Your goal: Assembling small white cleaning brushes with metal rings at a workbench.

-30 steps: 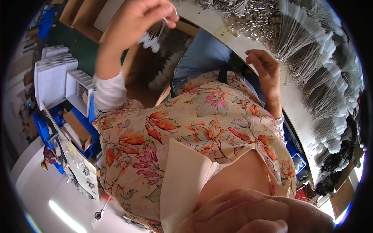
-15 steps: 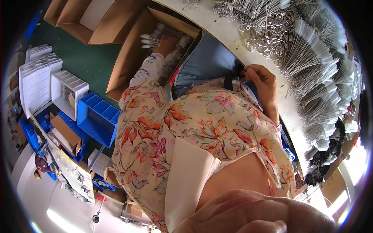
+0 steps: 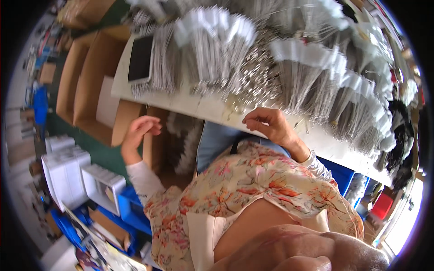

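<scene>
Lowered from the cardboard box, left hand (image 3: 138,131) hangs loosely open, empty, beside an open carton (image 3: 97,97); right hand (image 3: 271,126) rests curled on the white counter (image 3: 190,103) edge (its grip unclear) near bundled wire pieces (image 3: 253,77).

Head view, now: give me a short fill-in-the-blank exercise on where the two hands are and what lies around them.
1. The right hand rests on the edge of the white ____.
2. The left hand hangs open and empty in front of an open ____ box.
3. The flat dark rectangle lies on the table's ____ end.
4. The bundles on the table carry ____ tags.

Missing words: table; cardboard; left; white
</scene>
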